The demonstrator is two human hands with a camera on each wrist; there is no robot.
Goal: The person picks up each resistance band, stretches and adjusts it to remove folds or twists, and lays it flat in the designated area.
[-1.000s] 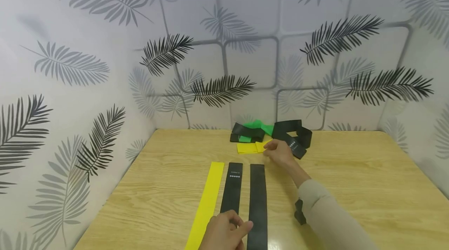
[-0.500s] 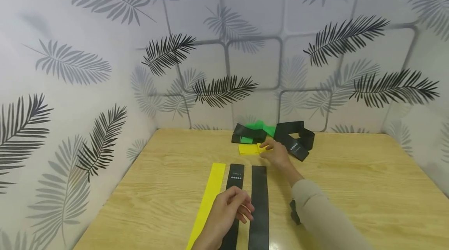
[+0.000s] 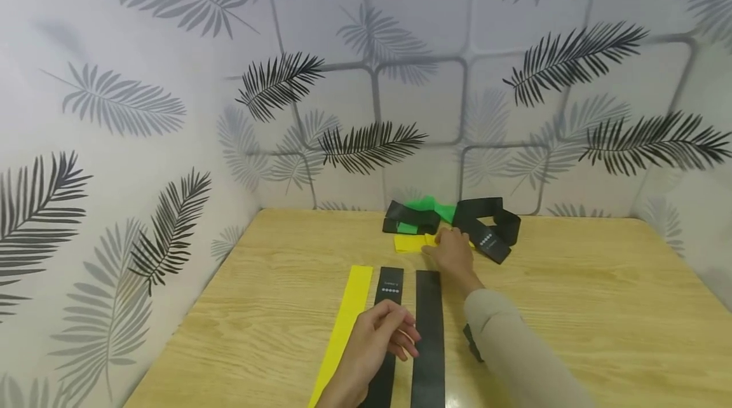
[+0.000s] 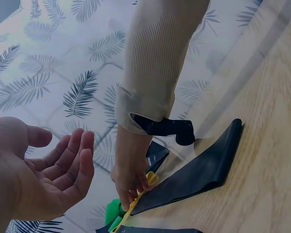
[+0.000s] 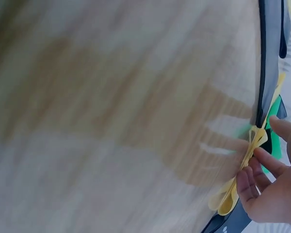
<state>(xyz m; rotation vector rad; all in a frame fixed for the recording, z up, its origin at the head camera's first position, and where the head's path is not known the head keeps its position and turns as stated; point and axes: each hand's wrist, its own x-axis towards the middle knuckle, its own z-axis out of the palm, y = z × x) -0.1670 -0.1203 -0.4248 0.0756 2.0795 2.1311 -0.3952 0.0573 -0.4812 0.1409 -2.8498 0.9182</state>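
In the head view my left hand hovers over a black resistance band, its fingers loosely bent and nothing held. The left wrist view shows this hand with the palm turned up. My right hand is at the back of the table, touching a folded yellow resistance band and covering part of it. In the right wrist view its fingertips rest along the yellow band, the thumb spread apart from the other fingers. A flat yellow band and a second flat black band lie nearer.
Behind the folded yellow band lie a black-and-green band bundle and a looped black band. A dark strap shows at my right sleeve. The wooden table meets a leaf-patterned wall.
My left hand has risen and moved forward over the black band, its fingers loosening. My right hand shifts slightly along the folded yellow band, its thumb now stretched leftward. The view has drifted a little.
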